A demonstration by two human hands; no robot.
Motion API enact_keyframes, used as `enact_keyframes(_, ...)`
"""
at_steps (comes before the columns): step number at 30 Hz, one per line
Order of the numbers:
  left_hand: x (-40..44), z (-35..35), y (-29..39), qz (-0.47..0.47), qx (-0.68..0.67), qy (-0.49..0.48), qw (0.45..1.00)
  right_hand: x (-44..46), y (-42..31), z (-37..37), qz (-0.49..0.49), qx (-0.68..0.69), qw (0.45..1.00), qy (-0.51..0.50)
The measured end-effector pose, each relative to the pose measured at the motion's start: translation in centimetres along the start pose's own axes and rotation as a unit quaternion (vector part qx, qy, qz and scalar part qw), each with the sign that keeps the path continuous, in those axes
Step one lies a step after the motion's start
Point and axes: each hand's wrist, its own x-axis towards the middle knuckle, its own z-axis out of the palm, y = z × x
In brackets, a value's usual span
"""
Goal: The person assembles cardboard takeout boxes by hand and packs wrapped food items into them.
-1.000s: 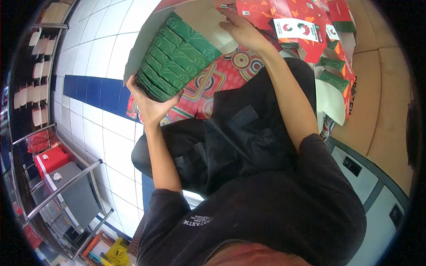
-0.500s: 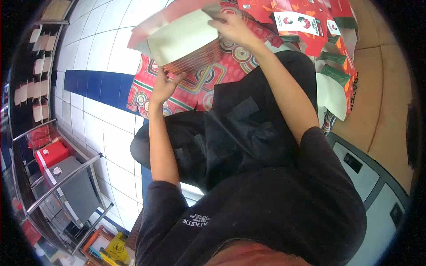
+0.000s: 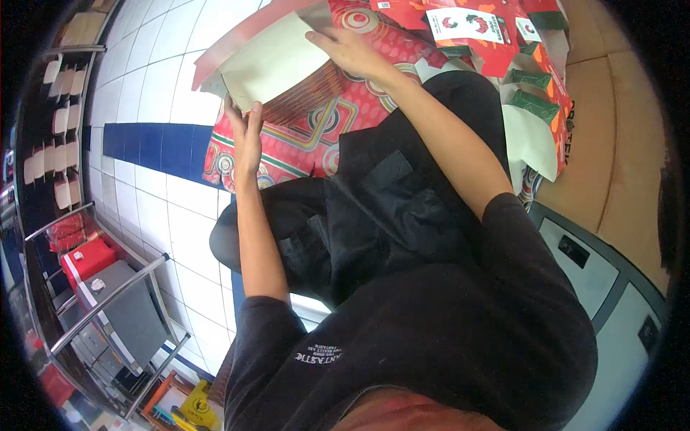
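Note:
A stack of nested open cardboard boxes (image 3: 277, 68), white inside with reddish outer walls, is tilted toward me at the top of the view. My left hand (image 3: 246, 138) is at its near left corner, thumb against the front and fingers along the side. Over the right rim, my right hand (image 3: 348, 52) grips the wall with its fingertips inside. The far parts of the stack leave the view. Under it is a red surface with a ring-and-stripe pattern (image 3: 320, 118).
Red printed cardboard pieces (image 3: 496, 65) with green flaps lie at the upper right, beside brown cardboard (image 3: 593, 136). A metal-railed cart (image 3: 118, 302) with a grey box stands at left, near white floor tiles (image 3: 158, 79). A yellow sign (image 3: 198, 406) is at lower left.
The box stack and both hands have shifted slightly left in view. My left hand has moved from below the stack's near edge to its left corner, fingers more upright.

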Motion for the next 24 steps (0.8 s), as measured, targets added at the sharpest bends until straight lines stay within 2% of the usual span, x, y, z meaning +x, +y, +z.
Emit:
enact_keyframes(3,0.0,0.1,0.8,-0.045,-0.019,0.017,0.999,0.3,0.5,0.5,-0.022,0.015,0.999,0.02)
enact_keyframes(5,-0.1,0.4,1.3,-0.047,-0.019,0.015,0.999,0.4,0.2,0.2,0.003,0.112,0.993,0.029)
enact_keyframes(6,0.0,0.4,1.2,-0.047,-0.011,0.015,0.999,0.5,0.0,-0.6,0.002,0.109,0.994,0.033)
enact_keyframes(7,0.1,0.4,1.1,-0.048,-0.003,0.014,0.999,0.6,-0.1,-1.7,-0.041,-0.037,0.997,0.055)
enact_keyframes(8,0.0,0.4,1.0,-0.041,0.013,0.016,0.999,0.6,-0.3,-3.0,-0.082,-0.183,0.977,0.072)
enact_keyframes(9,0.1,0.3,1.0,-0.041,0.006,0.015,0.999,0.0,-0.9,-4.6,-0.083,-0.189,0.976,0.071)
enact_keyframes(10,0.2,0.1,0.9,-0.033,0.01,0.016,0.999,-1.1,-1.7,-6.7,-0.153,-0.329,0.929,0.07)
enact_keyframes(11,0.2,-0.1,0.9,-0.027,0.014,0.019,0.999,-1.9,-2.3,-8.6,-0.22,-0.459,0.858,0.066)
enact_keyframes(12,0.2,0.0,1.2,-0.021,0.017,0.032,0.999,-2.3,-2.4,-10.3,-0.229,-0.55,0.799,0.087)
enact_keyframes(14,0.7,-0.2,2.0,-0.02,0.012,0.041,0.999,-2.8,-4.6,-13.5,-0.159,-0.659,0.732,0.071)
enact_keyframes(15,1.0,-0.2,2.1,-0.017,0.013,0.048,0.999,-3.2,-6.3,-14.8,-0.083,-0.679,0.728,0.035)
enact_keyframes(17,1.2,-0.5,1.8,-0.01,0.002,0.067,0.998,-3.4,-2.6,-17.7,-0.162,-0.682,0.683,0.205)
enact_keyframes(19,1.2,-0.7,1.7,-0.016,0.0,0.059,0.998,-3.2,-0.7,-21.9,-0.028,-0.652,0.75,0.108)
enact_keyframes(20,1.9,-1.3,0.2,0.009,0.027,0.049,0.998,-3.6,-0.7,-23.1,-0.033,-0.653,0.75,0.103)
enact_keyframes(22,1.1,-0.8,1.8,-0.009,0.007,0.039,0.999,-4.7,-1.8,-24.3,-0.117,-0.726,0.661,0.151)
enact_keyframes(23,0.8,-0.5,2.4,-0.024,-0.009,0.025,0.999,-4.8,-2.3,-23.9,-0.121,-0.726,0.66,0.148)
enact_keyframes(24,1.1,-0.5,1.7,-0.008,-0.003,0.023,1.0,-4.9,-3.3,-22.6,-0.151,-0.662,0.72,0.141)
